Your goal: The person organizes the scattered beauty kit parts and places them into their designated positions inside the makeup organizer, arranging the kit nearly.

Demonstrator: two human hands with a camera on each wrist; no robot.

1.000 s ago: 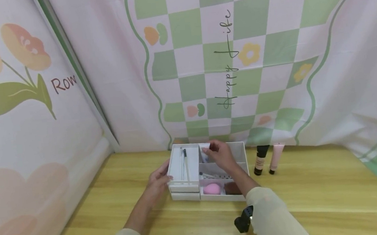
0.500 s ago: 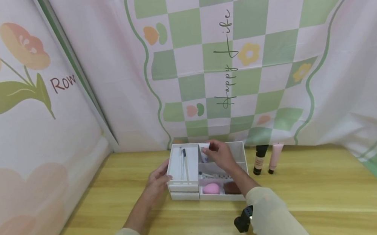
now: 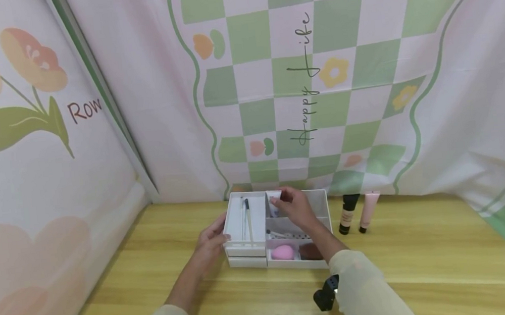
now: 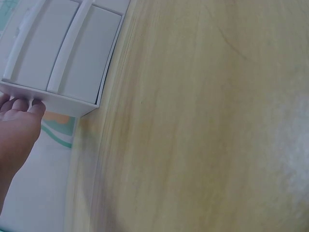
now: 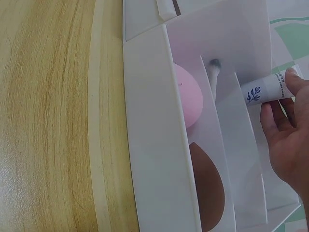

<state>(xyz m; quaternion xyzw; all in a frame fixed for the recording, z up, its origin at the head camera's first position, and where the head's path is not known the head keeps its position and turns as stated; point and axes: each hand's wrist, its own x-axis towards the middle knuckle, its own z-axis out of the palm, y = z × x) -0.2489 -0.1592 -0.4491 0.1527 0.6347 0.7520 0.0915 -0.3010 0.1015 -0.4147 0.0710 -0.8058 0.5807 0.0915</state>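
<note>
A white cosmetics organizer box (image 3: 247, 263) stands at the back of the table. My right hand (image 3: 296, 206) pinches a white tube (image 5: 265, 89) with a blue leaf print by its upper end. The tube's lower end is down in the back compartment, hidden behind a divider in the right wrist view. Against the box's left side rest the fingers of my left hand (image 3: 212, 240), its thumb near the front corner. In the box lie a pink makeup sponge (image 5: 187, 96), a brown teardrop-shaped piece (image 5: 206, 188) and thin brushes (image 3: 250, 223) on the left tray.
To the right of the box stand a black-and-beige tube (image 3: 348, 214) and a pink tube (image 3: 370, 211), both on their caps. Two drawers (image 4: 84, 53) form the box's left front. A patterned curtain (image 3: 300, 87) hangs right behind the table (image 3: 257, 304).
Hardly anything differs. The right hand stays on the white tube, which looks turned or shifted very slightly; the left hand keeps its place on the box.
</note>
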